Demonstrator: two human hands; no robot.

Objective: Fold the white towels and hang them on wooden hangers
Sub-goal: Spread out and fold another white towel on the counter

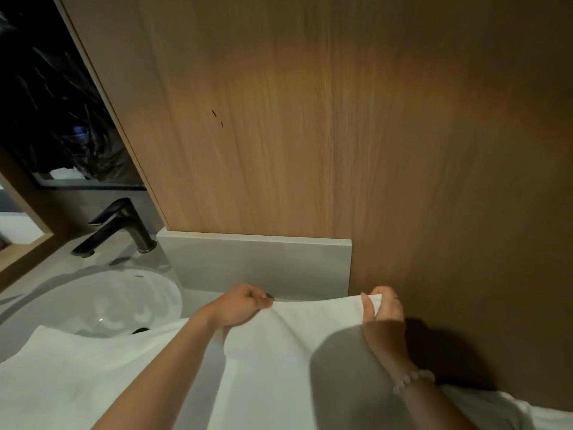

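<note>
The left hand (245, 305) and right hand (384, 307) each pinch the far edge of a white towel (294, 346). The left has its fingers curled over the hem. The right holds the corner with the thumb on the near face and the fingers behind. The edge runs nearly straight between them, close to the grey upstand (254, 262) at the back of the worktop (201, 297) and against the wooden wall (310, 119). From there the towel runs back toward the person and out of view at the bottom, partly in shadow under the right forearm, which wears a bead bracelet (412, 380).

More white cloth (62, 380) lies to the left, overlapping the rim of the sink (93, 302) below the black tap (121, 225). Whether it is part of this towel or a second one cannot be told. No hanger is in view.

The step looks like squaring an edge for a fold, so the task seems to be at an early stage. To do it well:
- Hold both pinches at the same height so the hem stays level and taut without stretching.
- The left grip appears to sit in from its corner. Sliding it out to the true corner would stop that end from drooping.
- Match corners exactly before laying the fold, then smooth from the crease outward.
- Keep the cloth away from the sink bowl, which may be wet.
- Make the folded width narrow enough for a hanger bar.
</note>
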